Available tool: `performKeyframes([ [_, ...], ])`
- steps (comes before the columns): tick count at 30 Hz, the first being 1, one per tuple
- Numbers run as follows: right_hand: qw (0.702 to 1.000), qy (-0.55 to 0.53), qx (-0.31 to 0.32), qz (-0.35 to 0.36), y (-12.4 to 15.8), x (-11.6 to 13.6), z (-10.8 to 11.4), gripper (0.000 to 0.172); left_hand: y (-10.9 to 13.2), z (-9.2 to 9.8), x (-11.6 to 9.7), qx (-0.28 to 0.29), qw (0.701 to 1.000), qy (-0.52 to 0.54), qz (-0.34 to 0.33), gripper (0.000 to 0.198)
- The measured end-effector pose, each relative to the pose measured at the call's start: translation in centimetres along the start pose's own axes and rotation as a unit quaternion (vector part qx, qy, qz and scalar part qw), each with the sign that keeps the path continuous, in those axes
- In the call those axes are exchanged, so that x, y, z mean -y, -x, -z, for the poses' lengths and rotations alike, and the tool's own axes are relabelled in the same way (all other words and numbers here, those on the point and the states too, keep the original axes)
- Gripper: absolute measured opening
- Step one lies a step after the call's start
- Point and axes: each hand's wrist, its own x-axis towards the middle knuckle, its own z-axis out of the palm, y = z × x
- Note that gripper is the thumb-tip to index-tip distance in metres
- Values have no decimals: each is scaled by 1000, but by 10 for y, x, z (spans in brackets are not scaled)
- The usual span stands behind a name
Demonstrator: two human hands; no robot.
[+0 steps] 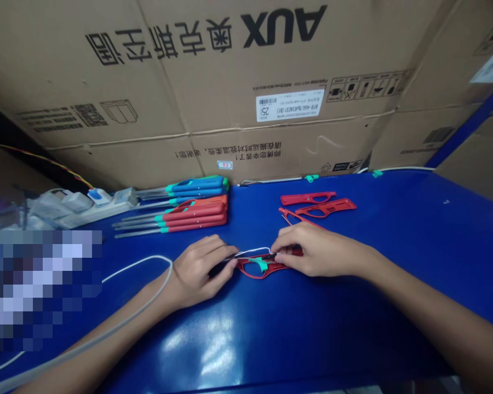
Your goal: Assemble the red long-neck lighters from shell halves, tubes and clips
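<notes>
Blue workbench (414, 230) on show, cardboard cartons (213, 71) stacked behind it! Right at centre, a red plastic lighter shell (263, 269) is being held flat on the bench between both hands, a white wire (252, 251) looped just above it. A slim black rod (250, 256) is pinched in the nearly closed left hand (199, 271), and its far end is gripped by the curled right hand (312, 249). Red lighters (193, 216) and blue lighters (197, 186) are lined up beyond, with loose red shells (324, 207) lying further right!

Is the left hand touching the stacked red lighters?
Apart: the head view shows blue tabletop between the left hand and the stacked red lighters.
</notes>
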Motion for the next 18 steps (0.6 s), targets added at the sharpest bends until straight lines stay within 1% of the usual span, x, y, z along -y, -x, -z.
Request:
performKeyframes([
  [3, 1000, -16, -4, -14, -1, -1, 0, 18, 2, -2, 2, -5, 1000, -24, 2, 21],
  [8, 999, -37, -8, -36, -1, -1, 1, 12, 3, -3, 3, 8, 1000, -27, 4, 18],
  [13, 1000, -10, -4, -29, 0, -1, 1, 13, 3, -4, 5, 9, 1000, -30, 1, 19],
  [18, 1000, 17, -20, -3, 0, -2, 2, 12, 4, -8, 8, 11, 1000, -23, 9, 19],
])
